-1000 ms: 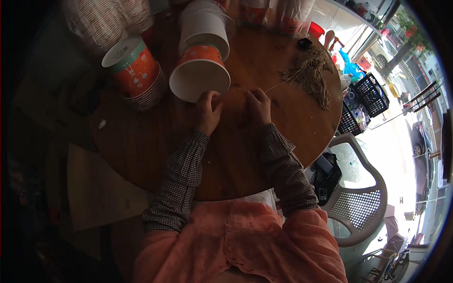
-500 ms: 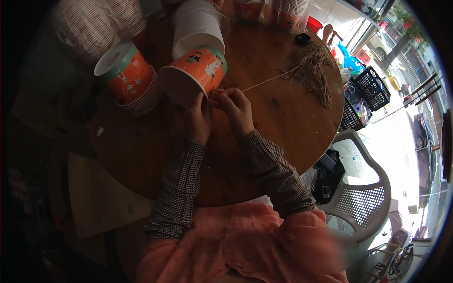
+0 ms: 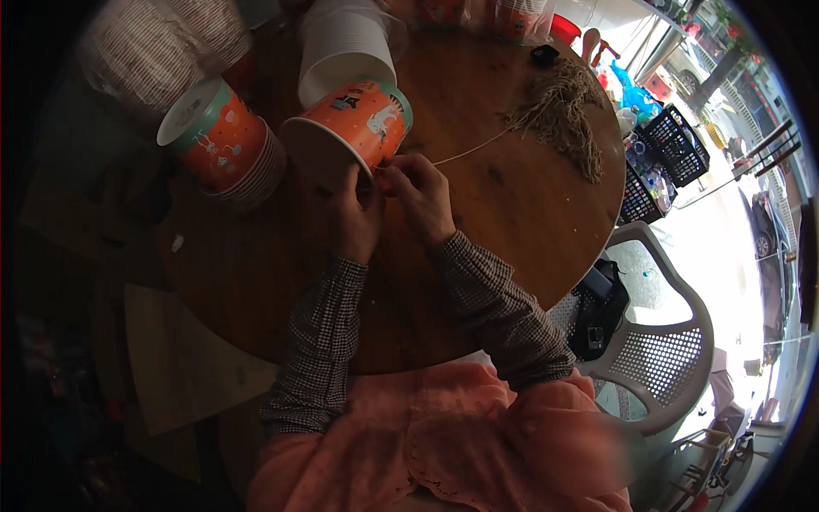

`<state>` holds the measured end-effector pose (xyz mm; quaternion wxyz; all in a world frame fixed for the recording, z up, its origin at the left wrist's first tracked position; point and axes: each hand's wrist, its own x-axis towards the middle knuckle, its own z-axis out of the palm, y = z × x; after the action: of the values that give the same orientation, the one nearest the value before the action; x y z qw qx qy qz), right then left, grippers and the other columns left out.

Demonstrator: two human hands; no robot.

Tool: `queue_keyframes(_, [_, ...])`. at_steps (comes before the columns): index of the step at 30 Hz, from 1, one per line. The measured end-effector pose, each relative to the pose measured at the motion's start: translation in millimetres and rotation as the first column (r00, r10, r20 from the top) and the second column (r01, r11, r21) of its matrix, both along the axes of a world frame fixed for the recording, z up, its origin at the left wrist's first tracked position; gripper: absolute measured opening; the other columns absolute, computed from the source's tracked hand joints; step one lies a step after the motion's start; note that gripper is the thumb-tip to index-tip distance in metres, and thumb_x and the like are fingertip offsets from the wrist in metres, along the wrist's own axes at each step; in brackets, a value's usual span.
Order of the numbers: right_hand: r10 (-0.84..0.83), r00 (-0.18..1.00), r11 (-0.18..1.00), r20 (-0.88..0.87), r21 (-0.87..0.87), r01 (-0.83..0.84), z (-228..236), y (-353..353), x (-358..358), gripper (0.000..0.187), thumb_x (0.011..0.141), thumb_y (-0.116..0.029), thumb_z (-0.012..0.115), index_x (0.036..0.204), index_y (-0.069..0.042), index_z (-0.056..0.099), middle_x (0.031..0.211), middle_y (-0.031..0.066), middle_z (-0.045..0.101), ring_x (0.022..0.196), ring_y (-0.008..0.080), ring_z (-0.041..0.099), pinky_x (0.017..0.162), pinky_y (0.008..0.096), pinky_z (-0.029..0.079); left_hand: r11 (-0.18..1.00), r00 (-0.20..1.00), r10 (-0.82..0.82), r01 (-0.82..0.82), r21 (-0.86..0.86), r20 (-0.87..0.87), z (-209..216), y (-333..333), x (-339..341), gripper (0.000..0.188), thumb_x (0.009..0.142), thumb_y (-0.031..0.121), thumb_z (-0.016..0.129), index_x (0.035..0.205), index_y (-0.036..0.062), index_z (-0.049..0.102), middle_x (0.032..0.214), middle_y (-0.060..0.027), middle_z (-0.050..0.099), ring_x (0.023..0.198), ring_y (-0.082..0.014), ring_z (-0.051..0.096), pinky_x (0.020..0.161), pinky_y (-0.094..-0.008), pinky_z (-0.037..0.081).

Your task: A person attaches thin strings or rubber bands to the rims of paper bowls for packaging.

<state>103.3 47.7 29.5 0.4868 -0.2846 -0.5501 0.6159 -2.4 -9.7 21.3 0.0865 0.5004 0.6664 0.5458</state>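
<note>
Where the hands stood apart a second ago, the left hand (image 3: 357, 218) now grips the orange cup (image 3: 354, 119) by its rim, left of the string bundle (image 3: 563, 119), and the right hand's fingers pinch the string (image 3: 471, 151) there, so work seems centred on that rim. The cup lies tipped sideways, long axis slanting, base toward the bundle's side, mouth away from it and nearward.

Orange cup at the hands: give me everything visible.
The orange cup looks like glossy paper: pale drawings, dark print, teal band at its far end, rolled white rim, dim, plain interior. It's tipped on its side, mouth toward the person and slightly left. The left hand is at the near rim; the right hand is at the wall just right of it. Contact with the white cup stack behind is unclear.
</note>
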Motion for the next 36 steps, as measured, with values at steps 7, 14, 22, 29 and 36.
queue_keyframes(7, [0.030,0.999,0.999,0.022,0.025,-0.030,-6,6,4,0.019,0.094,-0.010,0.059,0.107,0.004,0.059,0.099,0.0098,0.066,0.090,0.0159,0.066,0.079,0.0301,0.057,0.997,0.977,0.076,-0.072,0.027,-0.201,14,-5,9,0.036,0.091,0.013,0.063,0.124,0.0034,0.054,0.101,-0.0190,0.069,0.091,-0.0293,0.070,0.077,-0.0382,0.058])
queue_keyframes(14, [0.010,0.997,0.999,0.078,0.052,-0.014,-4,6,2,0.017,0.093,-0.011,0.061,0.102,0.003,0.060,0.097,0.0086,0.066,0.086,0.0144,0.066,0.076,0.0284,0.057,0.999,0.996,0.030,-0.032,-0.024,-0.083,13,-5,7,0.039,0.090,0.016,0.065,0.125,0.0033,0.054,0.104,-0.0183,0.068,0.094,-0.0280,0.069,0.079,-0.0369,0.056])
queue_keyframes(22, [-0.071,0.992,0.986,0.102,0.156,0.055,-8,5,-4,0.019,0.087,-0.013,0.066,0.095,0.004,0.062,0.095,0.0116,0.062,0.083,0.0202,0.065,0.073,0.0301,0.054,0.998,0.997,-0.057,0.057,-0.004,-0.056,-1,-2,-3,0.029,0.090,0.012,0.064,0.118,0.0040,0.060,0.101,-0.0182,0.068,0.092,-0.0294,0.069,0.075,-0.0377,0.056])
queue_keyframes(29, [-0.253,0.906,0.877,0.338,0.476,0.068,-2,1,7,0.017,0.088,-0.015,0.067,0.096,-0.001,0.063,0.097,0.0133,0.064,0.078,0.0256,0.068,0.071,0.0342,0.057,0.996,0.999,-0.031,0.032,0.089,-0.013,-9,0,5,0.016,0.086,0.007,0.065,0.102,0.0035,0.067,0.095,-0.0193,0.067,0.089,-0.0347,0.067,0.071,-0.0390,0.054])
queue_keyframes(36, [-0.442,0.760,0.744,0.476,0.668,0.015,6,3,17,0.018,0.089,-0.023,0.062,0.086,-0.006,0.060,0.081,0.0147,0.064,0.074,0.0360,0.063,0.063,0.0431,0.051,0.999,0.951,0.014,0.000,0.043,-0.308,-7,-3,6,0.013,0.080,0.006,0.066,0.093,0.0060,0.066,0.092,-0.0156,0.067,0.085,-0.0352,0.066,0.071,-0.0411,0.055])
